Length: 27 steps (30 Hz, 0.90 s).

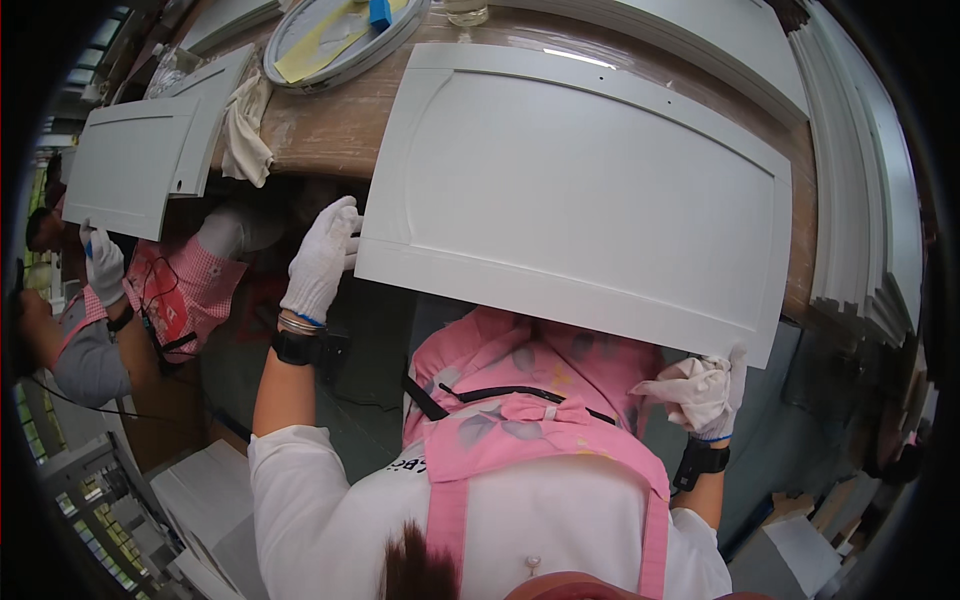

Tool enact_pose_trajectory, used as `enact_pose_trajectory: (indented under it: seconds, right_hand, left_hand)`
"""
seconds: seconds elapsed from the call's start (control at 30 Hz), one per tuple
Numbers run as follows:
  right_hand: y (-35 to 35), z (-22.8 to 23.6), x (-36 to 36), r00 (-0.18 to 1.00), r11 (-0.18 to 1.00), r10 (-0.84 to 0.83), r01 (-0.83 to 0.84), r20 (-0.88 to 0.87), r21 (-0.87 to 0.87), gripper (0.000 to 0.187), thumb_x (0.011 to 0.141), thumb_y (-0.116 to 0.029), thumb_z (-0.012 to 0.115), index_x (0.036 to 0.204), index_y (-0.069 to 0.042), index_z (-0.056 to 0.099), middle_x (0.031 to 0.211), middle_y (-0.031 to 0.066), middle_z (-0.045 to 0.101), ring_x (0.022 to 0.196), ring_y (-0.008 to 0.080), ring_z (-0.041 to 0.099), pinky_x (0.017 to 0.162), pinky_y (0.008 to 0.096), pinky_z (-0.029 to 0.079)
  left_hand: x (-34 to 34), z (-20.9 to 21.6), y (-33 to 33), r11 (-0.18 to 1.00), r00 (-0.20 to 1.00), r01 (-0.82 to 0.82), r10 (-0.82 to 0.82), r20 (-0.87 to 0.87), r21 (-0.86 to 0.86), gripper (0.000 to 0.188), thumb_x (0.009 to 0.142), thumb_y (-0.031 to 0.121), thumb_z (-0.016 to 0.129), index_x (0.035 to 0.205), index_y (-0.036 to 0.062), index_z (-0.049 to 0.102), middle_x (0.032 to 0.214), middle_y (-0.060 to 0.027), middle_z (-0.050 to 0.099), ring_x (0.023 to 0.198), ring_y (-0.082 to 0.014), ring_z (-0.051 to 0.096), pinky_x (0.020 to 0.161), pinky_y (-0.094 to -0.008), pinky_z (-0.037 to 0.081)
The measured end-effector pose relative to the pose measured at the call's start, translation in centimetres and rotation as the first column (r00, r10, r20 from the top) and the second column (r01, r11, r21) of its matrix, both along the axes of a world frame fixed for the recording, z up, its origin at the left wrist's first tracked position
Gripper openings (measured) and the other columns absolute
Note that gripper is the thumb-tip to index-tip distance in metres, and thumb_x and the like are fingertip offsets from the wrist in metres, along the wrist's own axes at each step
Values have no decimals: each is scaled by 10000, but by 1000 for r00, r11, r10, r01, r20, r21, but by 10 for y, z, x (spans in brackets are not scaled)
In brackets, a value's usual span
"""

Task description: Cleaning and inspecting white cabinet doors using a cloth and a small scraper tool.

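Note:
A large light-grey cabinet door panel [590, 190] with a raised frame lies in front of me, its near edge jutting past the brown worktable [320, 130]. My left hand [325, 250], in a white knit glove, is at the panel's left edge. Its fingers are apart and their tips reach that edge; I cannot tell whether they press on it. At the near right corner, my right hand [728, 405], also gloved, is closed on a crumpled white cloth [690, 392]. The fingers of that hand are partly hidden by the cloth, and a fingertip shows against the panel's edge.
Beyond the panel stand a round lid-like tray [285, 85] with a yellow sheet [318, 50] and a blue block [380, 14]. A rag [247, 130] hangs over the table edge. Stacked panels [850, 170] line the right. A co-worker's gloved hand [103, 265] touches another panel [130, 160] at left.

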State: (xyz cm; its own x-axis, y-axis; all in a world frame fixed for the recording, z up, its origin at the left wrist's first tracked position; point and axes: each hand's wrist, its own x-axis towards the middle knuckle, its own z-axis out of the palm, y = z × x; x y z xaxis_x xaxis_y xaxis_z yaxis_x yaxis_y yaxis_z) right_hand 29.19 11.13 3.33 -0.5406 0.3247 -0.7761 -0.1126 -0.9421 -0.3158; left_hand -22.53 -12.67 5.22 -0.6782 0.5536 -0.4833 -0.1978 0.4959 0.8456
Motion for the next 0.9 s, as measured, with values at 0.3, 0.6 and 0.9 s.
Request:
enact_pose_trajectory:
  seconds: [0.3,0.6,0.9]
  right_hand:
    - [18,-4,21,1000,1000,17,-17,12,-15,887,931,-749,340,1098,86,589,962,282,665,678,413,667,465,466,555]
    - [-5,58,-30,982,989,-59,34,179,141,392,1055,-358,465,1156,6,569,1050,201,672,818,331,695,600,414,600]
    - [120,45,-108,508,206,-484,-725,713,657,630,907,-488,666,1339,-48,540,1242,157,597,1140,300,592,917,496,506]
  left_hand:
    - [32,-16,-17,907,905,-81,-107,413,413,634,1087,434,291,1484,-60,311,1376,-177,536,1102,-284,663,811,-420,646]
    - [57,-21,2,830,825,-113,-228,517,546,731,1070,522,236,1489,-73,301,1427,-219,489,1234,-341,585,895,-475,606]
    - [71,-31,10,866,798,-56,-260,544,498,478,1053,315,483,1355,-54,454,1219,-233,628,1042,-319,690,791,-390,639]
